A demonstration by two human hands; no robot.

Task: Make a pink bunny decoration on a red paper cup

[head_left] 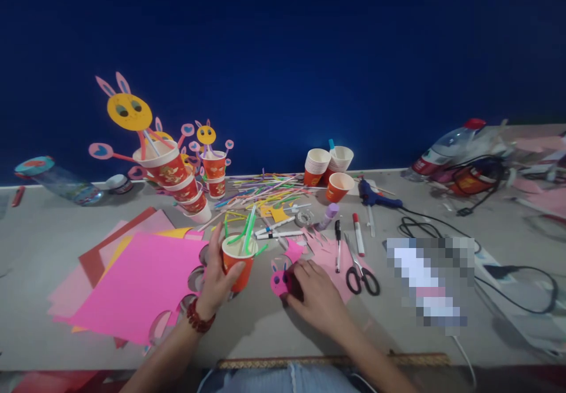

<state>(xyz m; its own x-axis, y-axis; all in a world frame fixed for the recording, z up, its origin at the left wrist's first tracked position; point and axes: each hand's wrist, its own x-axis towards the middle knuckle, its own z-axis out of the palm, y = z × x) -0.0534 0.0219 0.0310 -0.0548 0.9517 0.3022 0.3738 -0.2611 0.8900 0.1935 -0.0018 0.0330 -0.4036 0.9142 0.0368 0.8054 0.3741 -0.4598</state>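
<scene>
My left hand [217,281] is wrapped round the near left side of an orange paper cup [234,266], thumb across its front. Several green drinking straws [248,234] stick out of the cup, some bent over its rim. To the right, my right hand [312,290] is closed at the right edge of a pink paper rabbit face [279,281] with drawn eyes and two ears, low over the table. Its fingertips are partly hidden. Beyond it lie a pink paper scrap [294,250] and a larger pale pink offcut [325,251].
Coloured paper sheets [141,281] lie left, behind them stacked cups with yellow rabbit faces [130,112]. Loose straws [265,192], plain cups [339,187] and a glue gun [380,198] are at the back. Scissors [362,278], markers [358,235] and a cable [424,228] lie right.
</scene>
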